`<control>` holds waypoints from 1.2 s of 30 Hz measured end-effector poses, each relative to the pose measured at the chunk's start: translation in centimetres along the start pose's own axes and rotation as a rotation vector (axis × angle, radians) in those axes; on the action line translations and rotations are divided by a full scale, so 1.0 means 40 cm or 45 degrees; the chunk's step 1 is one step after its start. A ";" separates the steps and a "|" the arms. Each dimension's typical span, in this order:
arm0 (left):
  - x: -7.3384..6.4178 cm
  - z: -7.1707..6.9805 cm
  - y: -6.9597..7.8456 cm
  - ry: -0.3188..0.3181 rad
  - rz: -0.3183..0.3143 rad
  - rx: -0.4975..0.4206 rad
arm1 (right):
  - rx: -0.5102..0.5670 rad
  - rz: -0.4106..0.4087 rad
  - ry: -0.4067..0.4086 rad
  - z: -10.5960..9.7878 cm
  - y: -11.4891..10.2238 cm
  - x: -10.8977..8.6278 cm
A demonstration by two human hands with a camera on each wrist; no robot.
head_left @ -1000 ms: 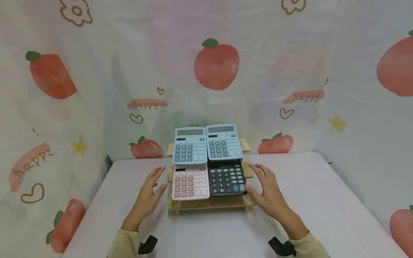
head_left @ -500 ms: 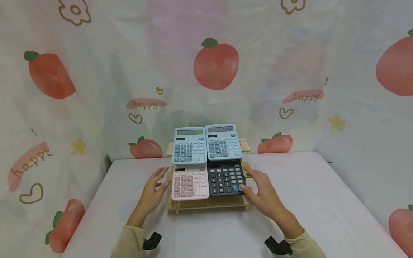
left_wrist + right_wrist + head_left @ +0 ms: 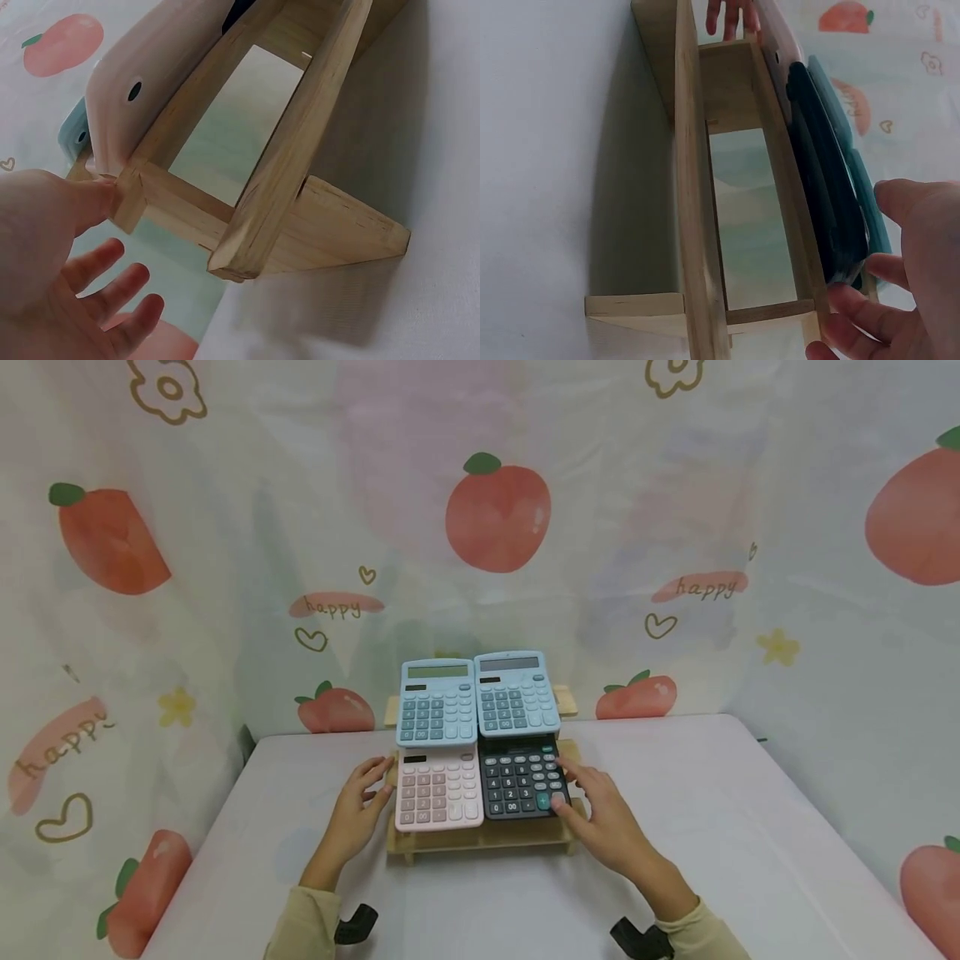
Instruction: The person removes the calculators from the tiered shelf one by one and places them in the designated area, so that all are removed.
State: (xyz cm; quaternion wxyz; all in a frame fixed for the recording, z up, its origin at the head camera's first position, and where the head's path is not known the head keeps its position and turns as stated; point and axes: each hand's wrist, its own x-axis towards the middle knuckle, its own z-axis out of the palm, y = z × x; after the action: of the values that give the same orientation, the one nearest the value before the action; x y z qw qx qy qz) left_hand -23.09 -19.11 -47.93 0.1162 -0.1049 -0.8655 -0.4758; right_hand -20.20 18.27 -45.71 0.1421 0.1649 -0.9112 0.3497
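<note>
Two light blue calculators, the left one (image 3: 437, 703) and the right one (image 3: 516, 695), lean on the upper tier of a wooden rack (image 3: 491, 837). Below them stand a pink calculator (image 3: 439, 789) and a black calculator (image 3: 522, 781). My left hand (image 3: 352, 818) is at the pink calculator's left side, fingers loosely bent. In the left wrist view, its foremost fingertip is right at the rack's corner beside the pink calculator. Beside the black calculator is my right hand (image 3: 611, 831), its thumb over the lower right corner. Its fingertips (image 3: 840, 300) lie close to the edge in the right wrist view.
The rack stands on a white-covered table (image 3: 480, 910), close to a fruit-printed backdrop (image 3: 495, 410). Its slatted frame shows openings and short legs in both wrist views. Black bands (image 3: 356, 924) stick out at the sleeve cuffs.
My right hand has moved left and inward, its thumb now over the black calculator's corner. My left hand has come closer to the pink calculator. The calculators stay on the rack.
</note>
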 end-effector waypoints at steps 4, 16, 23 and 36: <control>0.000 0.003 -0.002 -0.012 -0.025 0.002 | 0.031 0.029 -0.033 0.006 0.000 -0.004; 0.003 0.010 -0.006 0.021 -0.008 0.011 | 0.329 0.070 -0.083 0.014 0.009 -0.002; 0.001 0.011 -0.007 0.029 -0.015 0.008 | 0.704 0.104 -0.192 0.015 0.023 0.006; 0.002 0.015 -0.010 0.061 0.033 -0.021 | 0.886 0.171 -0.258 0.016 0.037 0.006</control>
State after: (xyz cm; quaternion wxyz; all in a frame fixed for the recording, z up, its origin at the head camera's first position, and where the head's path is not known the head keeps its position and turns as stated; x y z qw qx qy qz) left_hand -23.37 -18.82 -48.54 0.1422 -0.1058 -0.8571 -0.4838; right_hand -21.10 18.82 -46.97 -0.0368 0.1770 -0.7560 0.6291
